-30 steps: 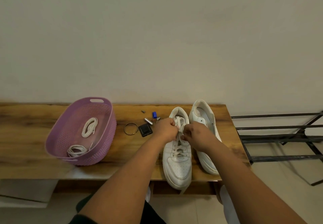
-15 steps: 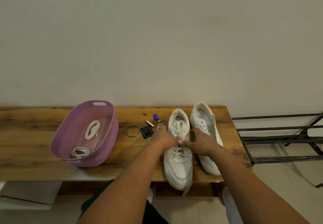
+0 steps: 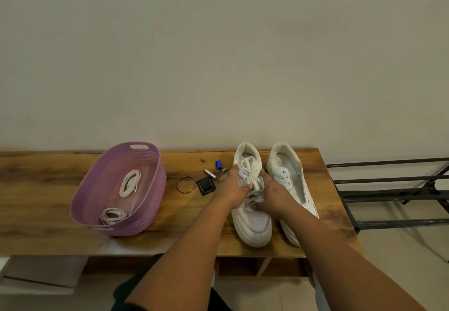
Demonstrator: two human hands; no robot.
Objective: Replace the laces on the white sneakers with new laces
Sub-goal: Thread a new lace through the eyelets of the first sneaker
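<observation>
Hands (image 3: 255, 190) — flat woven lace (image 3: 255, 182)

Both hands sit lower on the laced sneaker (image 3: 251, 203) now: left hand (image 3: 232, 189) and right hand (image 3: 273, 195) bunch up its loosened lace (image 3: 255, 184) mid-tongue instead of at the top.

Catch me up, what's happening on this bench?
A person is unlacing the left sneaker: both the left hand and the right hand pinch its lace over the tongue. The right sneaker beside it already has no lace. Two coiled laces wait in the purple basket on the bench.
</observation>
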